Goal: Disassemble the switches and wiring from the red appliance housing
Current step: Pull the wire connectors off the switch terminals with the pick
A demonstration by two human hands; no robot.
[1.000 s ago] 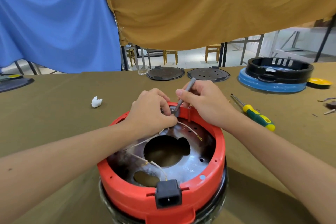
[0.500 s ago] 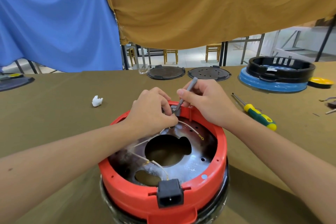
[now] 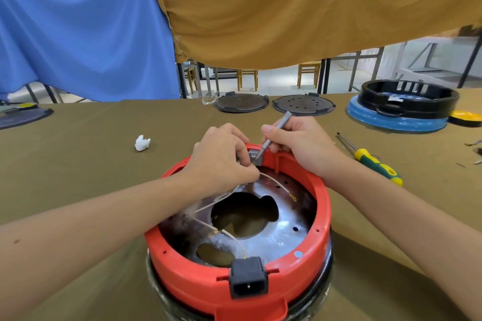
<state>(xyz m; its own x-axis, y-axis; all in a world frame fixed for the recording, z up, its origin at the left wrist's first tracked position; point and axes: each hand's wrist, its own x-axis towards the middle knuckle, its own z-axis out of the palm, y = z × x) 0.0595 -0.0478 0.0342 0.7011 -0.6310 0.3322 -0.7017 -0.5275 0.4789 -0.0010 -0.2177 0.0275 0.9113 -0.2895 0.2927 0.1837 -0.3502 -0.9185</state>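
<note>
right hand [image 3: 300,148] held slim grey metal driver [image 3: 273,135] on small grey switch [image 3: 254,156]; left hand [image 3: 221,161] pinched it at round red plastic housing [image 3: 323,216]; next, likely freeing the switch.

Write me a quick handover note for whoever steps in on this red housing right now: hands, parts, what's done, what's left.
Left hand: pinching the wiring at the grey switch on the far rim of the red housing.
Right hand: holding a thin grey tool, tip at that switch.
White wires lie loose across the metal plate; the black power socket sits in the near rim.
Green-and-yellow screwdriver lies on the table to the right.
Done: housing opened.
Left: free the switch, socket and wires.
</note>
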